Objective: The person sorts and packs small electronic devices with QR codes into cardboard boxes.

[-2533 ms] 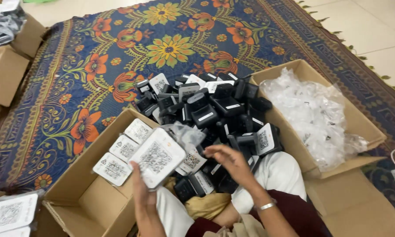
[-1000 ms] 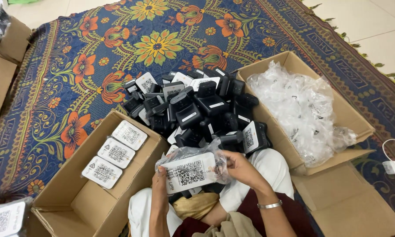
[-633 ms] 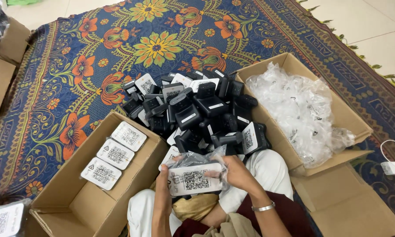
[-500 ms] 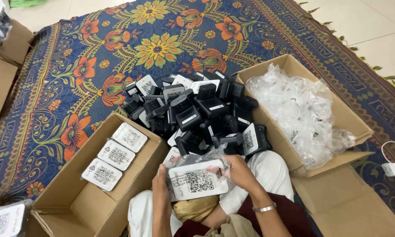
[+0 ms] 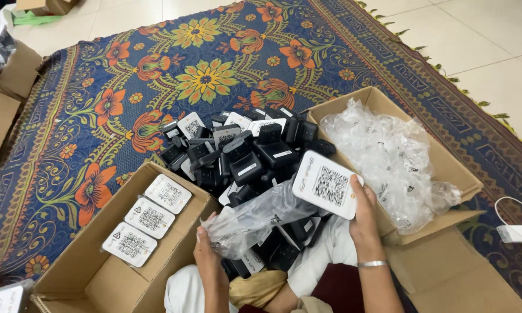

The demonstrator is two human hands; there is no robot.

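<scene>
Fingers of right hand (image 5: 362, 211) around white device (image 5: 326, 184) — left hand (image 5: 210, 250) pinching clear plastic bag (image 5: 255, 218).

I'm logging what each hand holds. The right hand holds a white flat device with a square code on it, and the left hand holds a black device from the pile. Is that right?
Not quite. In the head view, the left hand holds a crumpled clear plastic bag, not a black device. The right hand does hold the white flat device with a square code.

Blue floral rug (image 5: 174, 87) spread over pale floor tiles (image 5: 481, 40)
</scene>
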